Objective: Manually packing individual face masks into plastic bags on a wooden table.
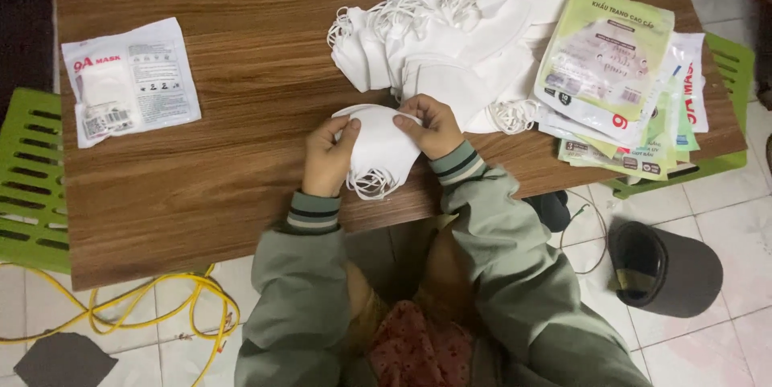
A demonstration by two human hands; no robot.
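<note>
- Wooden table (241,154) fills most of our view; we sit at its near edge, with a green plastic crate (28,186) beside it on one side and another green crate (732,65) showing behind the far corner.
- White masks lie in a loose pile (450,25) at the far middle of the table, ear loops tangled together.
- Beside that pile sits a stack of flat printed pouches (619,81), green and white, fanned over the table's right edge.
- One sealed white packet (133,81) lies alone at the far left, well apart from our hands.
- Below the table we see a dark bucket (663,270) on the tiles and a yellow cable (161,306) coiled on the floor.
- Our small stack of masks (382,150) rests at the near edge, loops hanging over it.
- Our left hand (328,158) pinches the stack's left side; our right hand (433,125) grips its top right edge, fingers curled closed.
- We judge the step as squaring up a counted bundle; the next move calls for holding it tight and keeping the loops from snagging.
</note>
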